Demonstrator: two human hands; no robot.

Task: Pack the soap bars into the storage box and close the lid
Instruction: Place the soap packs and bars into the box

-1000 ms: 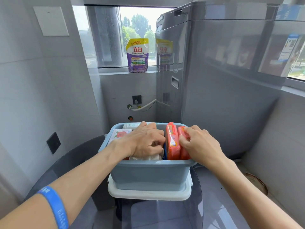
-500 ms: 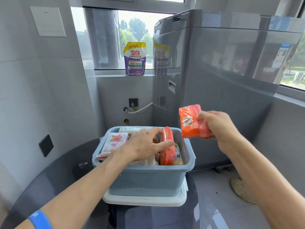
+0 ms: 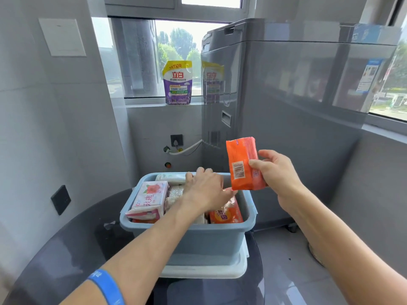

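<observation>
Orange plastic-wrapped soap bar (image 3: 243,165) is held upright in the right hand (image 3: 277,172), above and just to the right of the box's far right corner, barcode face toward the camera. The grip of this hand is clamped on the bar: thumb across the front face near the barcode, fingers curled behind the wrapper.

Pale blue rectangular plastic storage box (image 3: 198,238) stands on the dark round glass desk (image 3: 72,249), seated on a white plastic lid (image 3: 202,270) that lies beneath it. The box is open at the top.

Left hand (image 3: 206,190) reaches into the box from the near side, palm down, fingers bent over the packed items toward the far wall. Whether this grip holds anything cannot be told; the fingertips are hidden among the contents.

Contents visible in the box: a white and pink rose-printed soap packet (image 3: 149,200) tilted against the left wall; a second orange-wrapped soap bar (image 3: 226,213) lying at the near right, just below the left hand; a white-wrapped packet (image 3: 170,178) at the far wall.

A blue wristband (image 3: 106,287) sits on the left forearm.

Behind the box, a purple and yellow detergent pouch (image 3: 178,83) stands on the window sill, beside a grey washing machine (image 3: 286,128).
</observation>
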